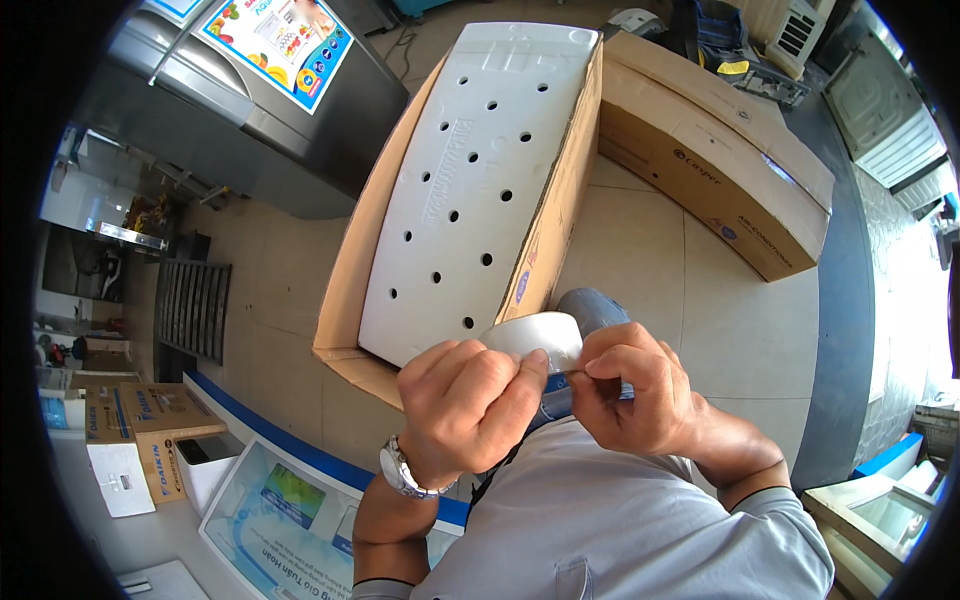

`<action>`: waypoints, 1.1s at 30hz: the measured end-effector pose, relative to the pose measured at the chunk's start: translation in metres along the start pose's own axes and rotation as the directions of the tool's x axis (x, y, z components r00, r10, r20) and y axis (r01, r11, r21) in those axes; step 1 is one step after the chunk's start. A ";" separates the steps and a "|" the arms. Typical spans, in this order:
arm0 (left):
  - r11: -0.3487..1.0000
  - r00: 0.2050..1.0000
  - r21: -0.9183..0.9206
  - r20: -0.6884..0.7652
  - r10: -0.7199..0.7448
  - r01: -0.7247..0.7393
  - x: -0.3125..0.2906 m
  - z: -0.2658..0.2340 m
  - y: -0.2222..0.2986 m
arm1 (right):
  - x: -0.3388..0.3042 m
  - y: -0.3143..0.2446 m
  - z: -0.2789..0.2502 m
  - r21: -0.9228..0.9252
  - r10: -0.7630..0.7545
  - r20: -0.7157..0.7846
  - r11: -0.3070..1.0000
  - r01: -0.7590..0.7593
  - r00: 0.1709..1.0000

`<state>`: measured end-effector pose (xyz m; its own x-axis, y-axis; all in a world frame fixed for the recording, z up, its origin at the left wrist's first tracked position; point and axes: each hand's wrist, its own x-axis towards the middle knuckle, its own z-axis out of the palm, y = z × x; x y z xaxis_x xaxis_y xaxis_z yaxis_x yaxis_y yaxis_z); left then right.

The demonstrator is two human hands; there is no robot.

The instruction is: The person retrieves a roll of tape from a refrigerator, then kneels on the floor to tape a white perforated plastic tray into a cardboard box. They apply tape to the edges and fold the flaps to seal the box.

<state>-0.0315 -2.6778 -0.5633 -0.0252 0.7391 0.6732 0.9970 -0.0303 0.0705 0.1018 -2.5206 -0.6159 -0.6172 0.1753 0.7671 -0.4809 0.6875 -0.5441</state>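
Close to my body, a wide roll of whitish tape is held up between my two hands. My left hand, with a metal watch on its wrist, is closed on the roll's left side. The thumb and fingers of my right hand pinch at the roll's right edge; a loose tape end there is too small to make out. Just beyond the hands stands a long open carton, holding a white foam slab with rows of round holes.
To the right of the open carton lies a long closed carton. A grey refrigerator stands at the far left. Smaller boxes and a display counter are at the lower left. Tool bags sit at the far right.
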 end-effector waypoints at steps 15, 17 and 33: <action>0.998 0.997 -0.028 0.063 -0.049 0.051 -0.002 0.000 0.000 | 0.007 -0.002 -0.006 -0.034 0.030 0.200 0.999 -0.024 0.979; 0.997 0.996 -0.047 0.064 -0.065 0.068 -0.002 0.001 -0.001 | 0.006 0.000 -0.007 -0.025 0.017 0.216 1.000 -0.012 0.976; 0.997 0.997 -0.044 0.027 -0.070 0.071 -0.002 0.005 -0.002 | 0.007 -0.001 0.000 -0.077 -0.012 0.221 0.997 0.030 0.975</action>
<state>-0.0331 -2.6758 -0.5689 -0.0927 0.7575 0.6462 0.9886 -0.0072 0.1502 0.0976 -2.5199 -0.6102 -0.7337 0.0072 0.6795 -0.4494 0.7449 -0.4931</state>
